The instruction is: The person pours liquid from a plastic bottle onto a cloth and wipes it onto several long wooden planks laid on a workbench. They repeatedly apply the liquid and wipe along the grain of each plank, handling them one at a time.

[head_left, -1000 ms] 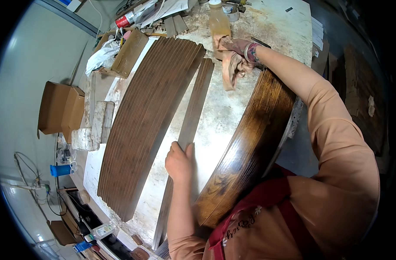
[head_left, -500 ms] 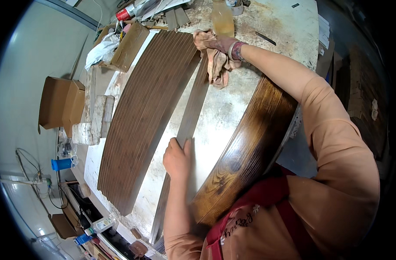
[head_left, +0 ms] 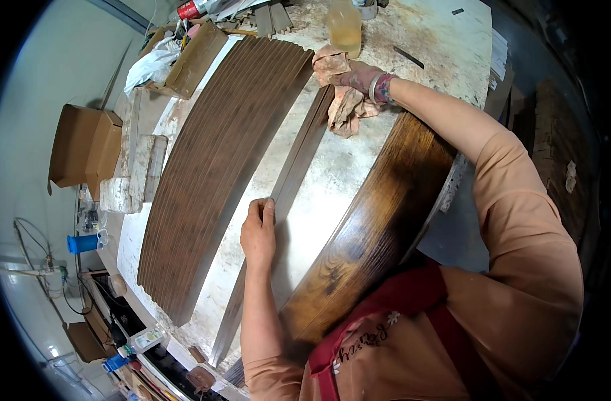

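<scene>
A long, narrow brown wood-grain strip (head_left: 298, 160) lies lengthwise on the white worktable, a lengthwise edge line showing on its upper part. Partway along it, my bare left hand (head_left: 258, 234) grips the strip, with thumb and fingers at its sides. At the strip's far end, my right hand (head_left: 360, 75), in a stained purplish glove, is closed on a crumpled pinkish cloth (head_left: 347, 112). The cloth hangs beside the strip end; whether it touches is hard to tell. To the left, many similar strips lie side by side in a row (head_left: 218, 154).
A glossy brown wood-grain board (head_left: 379, 220) lies close to my body. A bottle of yellowish liquid (head_left: 344, 30) stands beyond my right hand. Cardboard boxes (head_left: 188, 63) and a stained whitish block (head_left: 145, 170) are on the left. A thin dark strip (head_left: 408, 57) lies at the far right.
My right hand and the cloth have shifted slightly right at the strip's far end. My left hand sits a little farther up and left. The strip now shows a different face. The view has shifted slightly.
</scene>
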A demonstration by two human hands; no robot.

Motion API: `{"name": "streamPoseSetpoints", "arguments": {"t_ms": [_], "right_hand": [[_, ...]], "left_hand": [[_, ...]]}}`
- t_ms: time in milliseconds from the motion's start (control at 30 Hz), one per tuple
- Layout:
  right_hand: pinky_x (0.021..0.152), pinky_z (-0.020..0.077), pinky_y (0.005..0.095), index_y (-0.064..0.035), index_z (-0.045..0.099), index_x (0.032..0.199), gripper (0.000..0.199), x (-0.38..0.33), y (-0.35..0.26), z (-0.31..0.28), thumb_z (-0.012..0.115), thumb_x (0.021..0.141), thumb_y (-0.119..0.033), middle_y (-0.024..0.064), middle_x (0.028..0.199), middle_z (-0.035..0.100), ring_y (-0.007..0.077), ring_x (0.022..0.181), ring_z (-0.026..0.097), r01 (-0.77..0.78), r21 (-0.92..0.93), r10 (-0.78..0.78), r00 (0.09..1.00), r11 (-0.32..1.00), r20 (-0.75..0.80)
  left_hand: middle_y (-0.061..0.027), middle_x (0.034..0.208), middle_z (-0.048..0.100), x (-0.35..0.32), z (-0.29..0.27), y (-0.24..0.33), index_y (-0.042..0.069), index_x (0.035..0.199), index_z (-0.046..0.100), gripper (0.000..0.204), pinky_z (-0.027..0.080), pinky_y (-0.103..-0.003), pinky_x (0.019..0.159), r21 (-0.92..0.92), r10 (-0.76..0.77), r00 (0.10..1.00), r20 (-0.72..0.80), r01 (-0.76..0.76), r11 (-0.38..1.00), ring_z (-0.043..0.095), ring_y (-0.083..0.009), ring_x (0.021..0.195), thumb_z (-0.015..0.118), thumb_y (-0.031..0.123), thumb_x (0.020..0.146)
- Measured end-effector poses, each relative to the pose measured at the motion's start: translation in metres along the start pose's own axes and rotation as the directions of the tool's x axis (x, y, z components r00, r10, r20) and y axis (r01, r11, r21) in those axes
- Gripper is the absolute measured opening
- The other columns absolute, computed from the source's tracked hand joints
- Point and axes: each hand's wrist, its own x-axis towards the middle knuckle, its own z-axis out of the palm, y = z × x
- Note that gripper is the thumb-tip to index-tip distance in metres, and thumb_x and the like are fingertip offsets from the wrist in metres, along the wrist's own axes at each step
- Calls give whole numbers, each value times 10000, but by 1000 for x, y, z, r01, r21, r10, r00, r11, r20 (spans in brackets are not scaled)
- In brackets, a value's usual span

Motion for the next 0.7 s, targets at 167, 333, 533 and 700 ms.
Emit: {"name": "streamPoseSetpoints", "arguments": {"t_ms": [167,333,533,700], "right_hand": [[880,470,363,-54,605,1212,543,-20,5,-11,669,857,-460,136,1088,687,245,969,622,238,-47,-232,968,970,98],[807,538,399,-31,611,1182,388,-49,-26,-31,614,940,-334,177,1010,697,253,922,683,82,-101,-89,994,992,-64],[718,573,307,-58,633,1037,228,-82,-93,83,546,943,-247,103,903,671,179,863,681,578,-649,-513,797,495,318],[628,560,338,-126,642,1023,160,-53,-83,49,517,937,-177,89,908,659,182,828,663,348,-656,-465,886,670,-5]], "left_hand": [[-165,928,694,-4,-1,3,83,1100,620,369,489,-428,774,57,28,999,-27,-27,998,658,-354,895,442,396,1017],[-174,847,685,-4,5,-4,82,1040,628,356,493,-450,699,145,163,982,-97,-148,978,656,-375,815,452,389,1012],[-201,760,659,1,6,-5,67,946,619,354,481,-476,646,214,179,980,-88,-157,964,639,-400,736,464,379,1009],[-195,729,653,2,6,-8,67,905,623,373,482,-475,622,194,144,985,-96,-124,973,638,-397,706,463,388,1009]]}}
